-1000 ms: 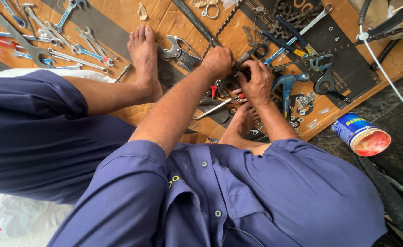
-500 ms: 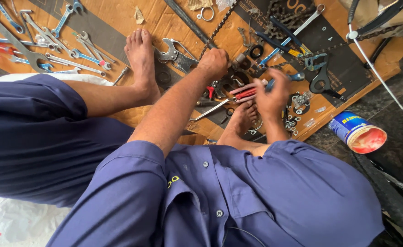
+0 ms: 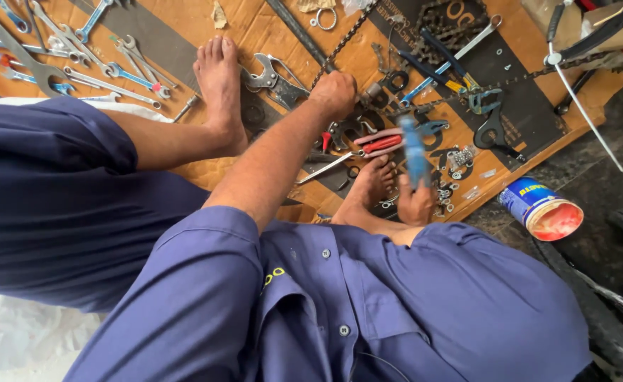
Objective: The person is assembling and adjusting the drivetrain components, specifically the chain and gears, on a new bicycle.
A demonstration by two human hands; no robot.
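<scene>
Beside the red-handled pliers (image 3: 376,143), our left hand (image 3: 334,93) clamps a chain (image 3: 347,35) while our right hand (image 3: 415,204) grips a blue-handled tool (image 3: 414,152).

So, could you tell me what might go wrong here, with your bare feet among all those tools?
The right hand holds a blue-handled tool just above the right foot; a slip could strike the toes. The left hand grips a chain over crowded pliers and wrenches, so fingers could get pinched. The open tin beside the cardboard might tip.
</scene>
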